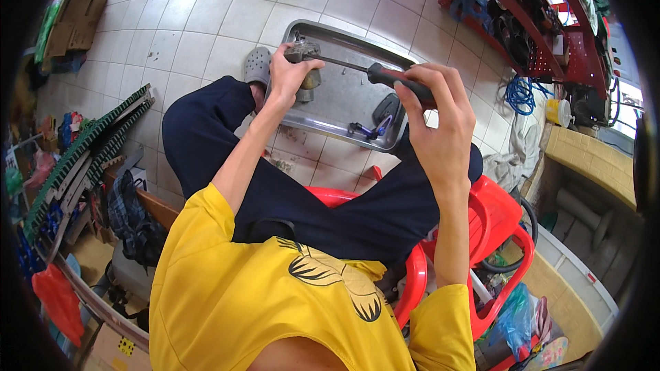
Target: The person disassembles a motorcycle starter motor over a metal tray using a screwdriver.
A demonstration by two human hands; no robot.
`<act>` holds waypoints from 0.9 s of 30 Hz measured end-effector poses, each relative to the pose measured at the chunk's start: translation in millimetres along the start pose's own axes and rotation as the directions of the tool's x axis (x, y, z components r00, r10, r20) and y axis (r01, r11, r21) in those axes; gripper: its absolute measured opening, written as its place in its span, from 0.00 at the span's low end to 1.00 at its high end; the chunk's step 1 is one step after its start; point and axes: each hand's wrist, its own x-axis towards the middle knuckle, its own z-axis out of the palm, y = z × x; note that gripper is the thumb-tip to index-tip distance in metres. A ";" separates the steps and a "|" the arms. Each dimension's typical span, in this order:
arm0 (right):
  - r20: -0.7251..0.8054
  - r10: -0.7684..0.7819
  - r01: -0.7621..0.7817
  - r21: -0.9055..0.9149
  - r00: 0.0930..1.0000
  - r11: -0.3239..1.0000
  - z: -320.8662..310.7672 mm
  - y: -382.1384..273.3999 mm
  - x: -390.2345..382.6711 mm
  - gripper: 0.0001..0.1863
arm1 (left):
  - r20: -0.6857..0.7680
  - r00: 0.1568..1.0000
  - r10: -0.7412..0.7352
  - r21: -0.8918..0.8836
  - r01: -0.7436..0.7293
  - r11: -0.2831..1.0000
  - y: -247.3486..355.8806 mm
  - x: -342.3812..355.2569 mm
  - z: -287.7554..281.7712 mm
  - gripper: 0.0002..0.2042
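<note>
My left hand (287,75) grips a small metal part (309,81), grey and brownish, that looks like a carburetor, above the left side of a metal tray (297,122). In my right hand (443,113) is a screwdriver (395,78) with a red and black handle, held between thumb and fingers. Its shaft runs left to the metal part, and its tip seems to meet the part near my left thumb; the exact contact is too small to see. Inside the tray lie a black flat piece (386,108) and a purple-and-black small item (371,130).
The tray rests on the tiled floor (258,10) beside my grey clog (258,64). I sit on a red plastic chair (496,216). A red tool rack (509,20) stands at the far right, with a blue coiled cable (520,94) below. Cardboard boxes (72,24) are at far left.
</note>
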 end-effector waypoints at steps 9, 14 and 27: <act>0.148 0.130 -0.122 -0.056 0.981 0.991 -1.4 1.4 -15.3 0.15 | -0.055 0.990 0.131 0.085 -0.126 0.988 -15.6 8.5 -1.6 0.28; 0.156 0.367 -0.356 -0.098 0.917 0.929 -1.8 -1.4 -17.3 0.16 | -0.042 0.982 0.183 0.153 -0.175 0.973 -10.2 4.8 -0.5 0.26; 0.102 0.294 -0.280 -0.130 0.950 0.951 -3.6 1.1 -16.8 0.14 | -0.076 0.974 0.211 0.214 -0.191 0.958 1.2 -5.2 4.3 0.32</act>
